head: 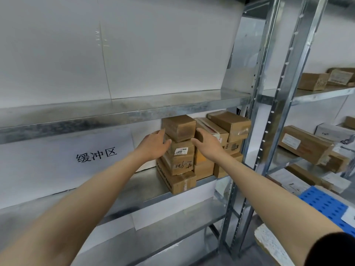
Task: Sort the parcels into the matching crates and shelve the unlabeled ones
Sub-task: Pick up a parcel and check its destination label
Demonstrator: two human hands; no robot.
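Reaching into a metal shelf [134,181], a person presses the left hand [155,144] and right hand [206,143], fingers straight and together, against both sides of the top box [178,127] of a stack. The label [181,151] beneath ends "08". A sign [97,154] at 9 o'clock reads "缓冲区".

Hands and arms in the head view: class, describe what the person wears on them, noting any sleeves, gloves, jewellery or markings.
Both forearms are bare. The left hand and right hand wear no gloves, and no watch, ring or marking shows on them. The only clothing in view is a black sleeve on the right upper arm, at the bottom right corner. The left arm shows no sleeve up to the frame edge.
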